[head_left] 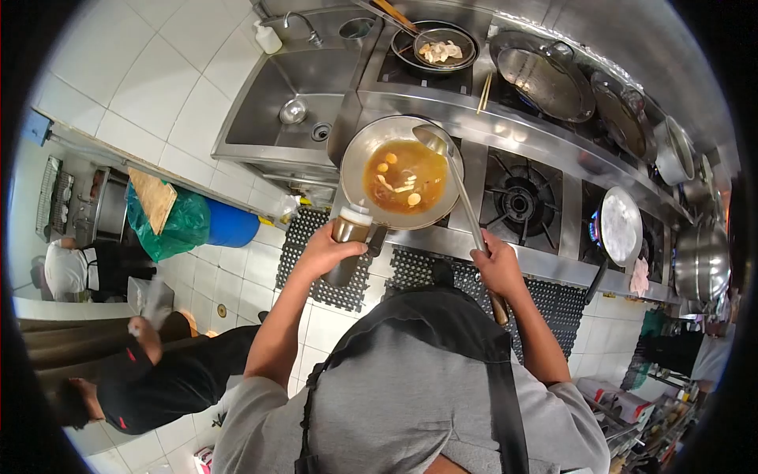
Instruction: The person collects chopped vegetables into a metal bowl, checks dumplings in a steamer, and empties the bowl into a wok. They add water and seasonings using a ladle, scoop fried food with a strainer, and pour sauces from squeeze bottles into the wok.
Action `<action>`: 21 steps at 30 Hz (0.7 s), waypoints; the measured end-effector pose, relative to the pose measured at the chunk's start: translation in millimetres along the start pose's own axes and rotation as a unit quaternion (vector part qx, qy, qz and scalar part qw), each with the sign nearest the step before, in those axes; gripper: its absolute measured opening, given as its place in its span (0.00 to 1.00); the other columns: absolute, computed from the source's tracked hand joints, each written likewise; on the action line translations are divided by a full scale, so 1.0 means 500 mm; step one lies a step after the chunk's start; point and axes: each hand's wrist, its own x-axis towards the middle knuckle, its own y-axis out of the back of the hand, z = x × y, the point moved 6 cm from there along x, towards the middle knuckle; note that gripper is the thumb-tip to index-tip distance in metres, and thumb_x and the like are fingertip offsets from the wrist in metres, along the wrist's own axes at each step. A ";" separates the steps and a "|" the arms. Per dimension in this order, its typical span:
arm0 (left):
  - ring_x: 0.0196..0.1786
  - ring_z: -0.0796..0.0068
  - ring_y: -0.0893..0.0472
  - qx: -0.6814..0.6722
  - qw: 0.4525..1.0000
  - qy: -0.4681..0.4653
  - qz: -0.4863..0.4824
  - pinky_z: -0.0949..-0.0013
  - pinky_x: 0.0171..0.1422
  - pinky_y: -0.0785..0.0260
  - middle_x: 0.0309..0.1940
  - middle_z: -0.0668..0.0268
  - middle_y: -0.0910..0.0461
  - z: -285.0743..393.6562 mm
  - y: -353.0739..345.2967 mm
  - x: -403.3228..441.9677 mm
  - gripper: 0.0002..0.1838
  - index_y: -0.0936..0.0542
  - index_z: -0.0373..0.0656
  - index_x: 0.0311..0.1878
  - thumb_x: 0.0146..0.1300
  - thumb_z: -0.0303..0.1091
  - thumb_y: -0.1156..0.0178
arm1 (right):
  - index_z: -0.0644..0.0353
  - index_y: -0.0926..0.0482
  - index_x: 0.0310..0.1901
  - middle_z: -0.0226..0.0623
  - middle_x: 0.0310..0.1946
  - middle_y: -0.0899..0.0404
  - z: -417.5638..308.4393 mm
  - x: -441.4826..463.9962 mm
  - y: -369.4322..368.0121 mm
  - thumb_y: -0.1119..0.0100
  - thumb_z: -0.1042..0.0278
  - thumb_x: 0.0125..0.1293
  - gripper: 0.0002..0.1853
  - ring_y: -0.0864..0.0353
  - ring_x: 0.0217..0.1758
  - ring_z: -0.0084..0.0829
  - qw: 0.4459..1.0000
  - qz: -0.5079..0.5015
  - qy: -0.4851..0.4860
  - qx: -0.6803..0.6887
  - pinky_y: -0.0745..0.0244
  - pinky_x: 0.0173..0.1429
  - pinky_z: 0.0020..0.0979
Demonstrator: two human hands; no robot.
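My left hand (328, 251) is wrapped round a squeeze bottle (350, 229) with dark contents and a pale cap, at the near left edge of the wok. In my right hand (497, 265) is the long handle of a metal ladle (433, 140), whose bowl rests at the wok's upper right rim. The wok (359, 148) sits on the stove and holds brown-orange liquid (395, 178) with several yellow round pieces and some pale bits in it. Its dark handle points toward me, beside the bottle.
A steel sink (268, 91) is at the left. Right of the wok are a bare burner (519, 197) and a pale pan (621, 227) over a blue flame. A strainer with food (440, 52) and more pans stand behind. A person in black (181, 379) is at lower left.
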 end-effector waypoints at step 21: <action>0.47 0.75 0.16 0.015 0.999 -0.002 0.040 0.69 0.57 0.24 0.47 0.64 0.12 -0.013 -0.042 0.063 0.29 0.18 0.37 0.56 0.50 0.35 0.21 | 0.67 0.25 0.65 0.64 0.38 0.16 0.011 0.091 -0.053 0.40 0.65 0.63 0.28 0.15 0.43 0.63 0.988 0.021 0.065 -0.137 0.20 0.52 0.55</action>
